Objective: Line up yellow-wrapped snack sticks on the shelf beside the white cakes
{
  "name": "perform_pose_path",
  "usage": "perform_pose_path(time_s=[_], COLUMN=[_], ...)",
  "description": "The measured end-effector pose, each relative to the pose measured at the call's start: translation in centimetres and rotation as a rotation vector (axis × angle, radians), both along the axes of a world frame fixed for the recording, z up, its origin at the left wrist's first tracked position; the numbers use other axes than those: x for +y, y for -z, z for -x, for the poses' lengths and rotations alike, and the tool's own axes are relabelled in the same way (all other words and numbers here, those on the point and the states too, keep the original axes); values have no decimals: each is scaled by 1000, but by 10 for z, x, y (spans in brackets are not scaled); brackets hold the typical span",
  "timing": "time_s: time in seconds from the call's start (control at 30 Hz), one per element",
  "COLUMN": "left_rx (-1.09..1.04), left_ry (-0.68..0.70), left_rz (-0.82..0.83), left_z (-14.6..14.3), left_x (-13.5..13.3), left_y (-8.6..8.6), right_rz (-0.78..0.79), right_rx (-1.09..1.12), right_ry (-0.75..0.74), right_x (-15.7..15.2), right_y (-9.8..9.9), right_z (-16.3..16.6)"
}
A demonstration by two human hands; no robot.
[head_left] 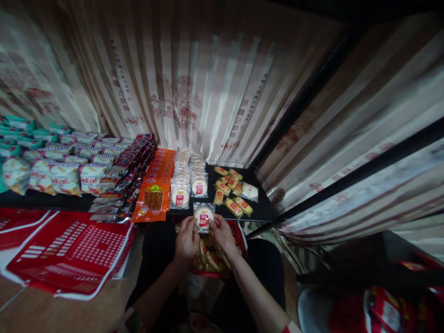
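Between my two hands is a clear-wrapped packet of round white rice crackers point(203, 217) with a red label, at the front edge of the black shelf point(217, 173). My left hand point(188, 240) pinches its left side, and my right hand point(224, 235) grips the right side. Just behind stand two rows of like rice cracker packets point(180, 196). Below my hands a red basket point(243, 240) between my knees holds many small yellow-wrapped snacks point(211, 259). More yellow-wrapped snacks point(234, 206) lie loosely on the shelf to the right, beside a white packet point(249, 191).
Left of the crackers lie an orange snack bag point(154, 185), dark red packets point(130, 171), white snack bags point(65, 178) and green packets point(21, 122). A red shopping basket point(86, 245) is at lower left. Black bars point(312, 88) and a pleated curtain point(208, 92) stand behind.
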State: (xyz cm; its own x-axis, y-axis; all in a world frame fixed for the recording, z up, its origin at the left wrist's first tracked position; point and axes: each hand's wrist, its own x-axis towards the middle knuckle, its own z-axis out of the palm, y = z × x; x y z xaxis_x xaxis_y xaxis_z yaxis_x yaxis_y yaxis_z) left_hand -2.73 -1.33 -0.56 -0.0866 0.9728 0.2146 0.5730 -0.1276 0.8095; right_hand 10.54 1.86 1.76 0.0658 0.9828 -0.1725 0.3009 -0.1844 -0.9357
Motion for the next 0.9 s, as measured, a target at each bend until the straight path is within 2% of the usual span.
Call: perform_pose_path(time_s=[0.2,0.27,0.43,0.7,0.9], left_rx=[-35,-41,-46,2,37], left_ry=[-15,-13,-20,-6,-8], left_rz=[29,44,85,130,127], left_z=[-3,-4,-13,-26,-33], left_x=[20,27,48,70,76], left_y=[-12,-16,-15,0,10], right_rz=[-134,-141,-117,-102,-187], right_rx=[-538,-632,-684,-768,-774], right_ry=[-20,-12,-26,-57,-89], right_x=[28,40,68,96,106], right_y=[-7,-9,-12,-5,3], right_z=[-5,-3,2,4,4])
